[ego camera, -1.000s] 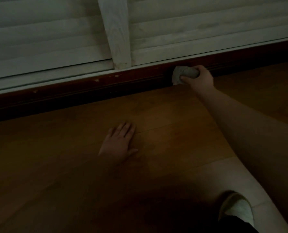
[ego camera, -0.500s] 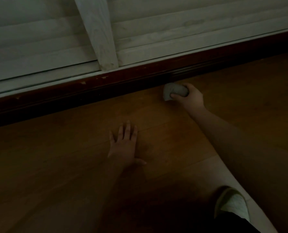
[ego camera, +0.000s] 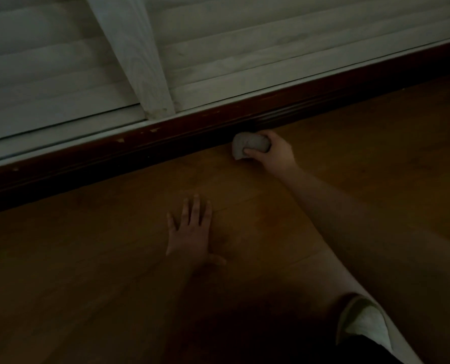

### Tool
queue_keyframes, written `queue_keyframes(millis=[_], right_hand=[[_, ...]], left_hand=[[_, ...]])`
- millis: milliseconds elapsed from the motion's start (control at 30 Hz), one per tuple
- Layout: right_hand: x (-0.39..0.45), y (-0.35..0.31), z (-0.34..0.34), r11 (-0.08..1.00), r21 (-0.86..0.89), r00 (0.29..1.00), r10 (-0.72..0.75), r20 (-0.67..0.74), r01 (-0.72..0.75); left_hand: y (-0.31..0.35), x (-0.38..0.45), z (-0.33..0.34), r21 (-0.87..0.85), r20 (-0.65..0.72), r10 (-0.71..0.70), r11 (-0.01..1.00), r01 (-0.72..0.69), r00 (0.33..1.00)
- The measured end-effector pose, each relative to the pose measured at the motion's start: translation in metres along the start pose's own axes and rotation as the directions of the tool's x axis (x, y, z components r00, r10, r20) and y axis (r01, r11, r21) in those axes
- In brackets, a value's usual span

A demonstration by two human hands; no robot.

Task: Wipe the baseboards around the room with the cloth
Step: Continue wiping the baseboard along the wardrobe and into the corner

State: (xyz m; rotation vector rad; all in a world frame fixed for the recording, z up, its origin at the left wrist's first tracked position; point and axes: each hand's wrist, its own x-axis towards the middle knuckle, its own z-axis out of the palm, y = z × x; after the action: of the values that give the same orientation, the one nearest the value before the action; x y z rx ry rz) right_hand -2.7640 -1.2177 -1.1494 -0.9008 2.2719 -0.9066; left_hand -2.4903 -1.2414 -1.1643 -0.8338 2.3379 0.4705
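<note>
A dark red-brown baseboard [ego camera: 166, 143] runs slantwise across the head view, between the pale slatted panels and the wooden floor. My right hand [ego camera: 273, 152] grips a bunched grey cloth [ego camera: 247, 147] low down, where the baseboard's foot meets the floor. The cloth bulges out to the left of my fingers. My left hand [ego camera: 189, 232] lies flat on the floor, fingers spread and straight, well in front of the baseboard.
A pale wooden post [ego camera: 145, 74] stands on the white sill above the baseboard. The wooden floor [ego camera: 87, 271] stretches out to the left. My leg and a light sock [ego camera: 365, 324] are at the bottom right. The room is dim.
My right hand with the cloth has dropped from the upper part of the baseboard to its foot by the floor. The view has shifted, and my left hand stays flat on the floor.
</note>
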Motion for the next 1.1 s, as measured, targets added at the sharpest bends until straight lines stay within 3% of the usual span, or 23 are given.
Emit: queue_keyframes(millis=[300,467,533,633,700,833,967,1100], right_hand=[[0.05,0.031,-0.06,0.982,-0.174,0.997,0.071,-0.015,-0.072],[0.06,0.048,-0.084,0.969,-0.18,0.983,0.151,-0.105,-0.168],[0.063,0.056,-0.094,0.955,-0.148,0.952,0.227,-0.204,-0.259],[0.057,0.066,-0.112,0.905,-0.005,0.85,0.397,-0.347,-0.425],[0.048,0.073,-0.118,0.9,-0.01,0.837,0.401,-0.372,-0.436],[0.022,0.061,-0.099,0.947,-0.035,0.9,0.291,-0.326,-0.319],[0.003,0.024,-0.049,0.998,-0.022,0.981,0.056,-0.186,-0.061],[-0.009,-0.016,0.006,0.99,-0.012,0.989,-0.142,-0.039,0.141]], left_hand=[[0.001,0.003,-0.005,0.007,0.039,-0.007,1.0,0.007,0.999],[0.003,0.003,-0.006,-0.015,0.046,-0.011,1.0,0.012,0.999],[0.005,0.003,-0.007,-0.007,0.04,-0.018,1.0,0.019,0.999],[0.006,0.002,-0.009,-0.008,0.039,-0.019,1.0,0.019,0.999],[0.006,0.001,-0.01,-0.02,0.049,-0.019,1.0,0.02,0.999],[0.01,0.002,-0.012,-0.023,0.058,-0.037,0.999,0.038,0.998],[0.008,0.005,-0.01,-0.024,0.042,-0.038,0.999,0.039,0.998],[0.007,0.005,-0.006,-0.02,0.024,-0.038,0.999,0.038,0.999]])
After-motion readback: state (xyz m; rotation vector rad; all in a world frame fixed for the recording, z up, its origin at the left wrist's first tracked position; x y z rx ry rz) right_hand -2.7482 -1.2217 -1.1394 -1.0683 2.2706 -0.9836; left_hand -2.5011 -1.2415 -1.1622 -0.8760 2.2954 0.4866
